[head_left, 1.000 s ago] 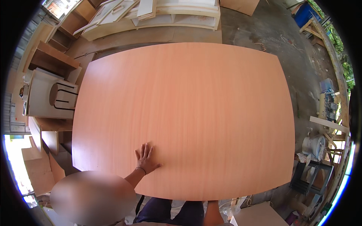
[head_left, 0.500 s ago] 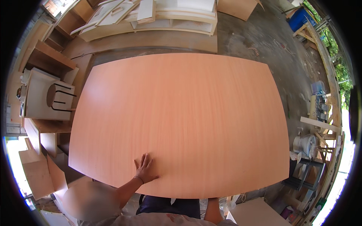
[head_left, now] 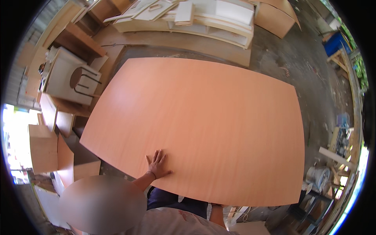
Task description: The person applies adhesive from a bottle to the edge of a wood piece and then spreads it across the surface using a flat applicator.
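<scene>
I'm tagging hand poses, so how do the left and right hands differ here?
The left hand lies spread on the wood-grain panel; the right hand is hidden at the panel's near edge. The left hand shows fully; the right hand's grip cannot be seen, only the right forearm.

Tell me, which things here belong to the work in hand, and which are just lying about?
In the work:
- wood-grain panel
- left hand, spread flat on it
- right hand, hidden at the near edge

Apparently just lying about:
- round-seated stool
- stacked boards
- blue container
</scene>
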{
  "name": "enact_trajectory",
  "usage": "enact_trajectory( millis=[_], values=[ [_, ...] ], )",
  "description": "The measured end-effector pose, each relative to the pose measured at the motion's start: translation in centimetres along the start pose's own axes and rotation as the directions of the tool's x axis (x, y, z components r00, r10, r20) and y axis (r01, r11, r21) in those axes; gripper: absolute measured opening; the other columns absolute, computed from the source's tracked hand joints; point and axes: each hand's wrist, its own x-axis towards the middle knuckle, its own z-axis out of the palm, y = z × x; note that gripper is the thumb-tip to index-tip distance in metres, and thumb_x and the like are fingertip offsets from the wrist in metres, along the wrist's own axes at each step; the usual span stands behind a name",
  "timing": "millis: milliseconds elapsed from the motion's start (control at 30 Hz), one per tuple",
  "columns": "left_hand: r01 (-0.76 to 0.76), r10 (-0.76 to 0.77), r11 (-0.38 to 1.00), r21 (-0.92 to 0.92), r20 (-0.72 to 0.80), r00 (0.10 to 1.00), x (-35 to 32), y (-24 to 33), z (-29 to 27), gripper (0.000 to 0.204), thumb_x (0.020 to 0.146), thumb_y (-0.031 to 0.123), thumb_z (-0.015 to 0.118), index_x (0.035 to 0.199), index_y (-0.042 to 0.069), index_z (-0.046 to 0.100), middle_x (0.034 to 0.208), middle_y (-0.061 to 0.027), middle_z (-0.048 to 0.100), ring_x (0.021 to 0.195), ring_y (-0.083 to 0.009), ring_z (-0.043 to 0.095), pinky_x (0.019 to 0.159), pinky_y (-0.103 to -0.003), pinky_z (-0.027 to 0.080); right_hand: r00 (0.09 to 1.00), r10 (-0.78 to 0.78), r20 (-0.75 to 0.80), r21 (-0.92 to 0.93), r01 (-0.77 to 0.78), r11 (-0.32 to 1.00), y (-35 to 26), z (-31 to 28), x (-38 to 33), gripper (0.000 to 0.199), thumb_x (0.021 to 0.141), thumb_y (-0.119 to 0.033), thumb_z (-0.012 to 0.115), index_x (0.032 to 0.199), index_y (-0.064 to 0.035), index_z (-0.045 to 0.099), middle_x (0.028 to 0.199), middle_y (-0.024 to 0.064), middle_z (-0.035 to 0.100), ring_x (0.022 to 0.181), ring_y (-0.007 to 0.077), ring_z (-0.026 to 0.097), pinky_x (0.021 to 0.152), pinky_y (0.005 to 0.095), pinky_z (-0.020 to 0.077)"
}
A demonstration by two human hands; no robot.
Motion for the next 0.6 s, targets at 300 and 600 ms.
enact_trajectory(
  millis=[300,600],
  values=[
    [-0.041,0.038,0.999,-0.031,-0.075,0.996,-0.3,-1.5,-0.9,0.114,0.066,0.082,0.062,0.153,0.017,0.03,0.164,-0.0119,0.011,0.151,-0.032,0.003,0.107,-0.076,-0.006,0.999,0.029,0.024,-0.077,-0.027,0.997,1.2,3.6,0.1,0.056,0.088,-0.059,0.047,0.123,-0.0175,0.062,0.122,0.0057,0.066,0.11,0.0305,0.062,0.086,0.0544,0.0526],
    [-0.041,0.038,0.998,-0.046,-0.078,0.996,2.0,-1.6,-3.9,0.113,0.066,0.083,0.06,0.152,0.016,0.033,0.164,-0.0115,0.012,0.151,-0.0317,0.004,0.107,-0.076,-0.005,1.0,0.01,0.02,-0.096,-0.008,0.995,2.3,7.2,-1.4,0.057,0.088,-0.059,0.047,0.124,-0.0177,0.062,0.123,0.0056,0.065,0.112,0.0306,0.061,0.087,0.0548,0.052]
  ],
)
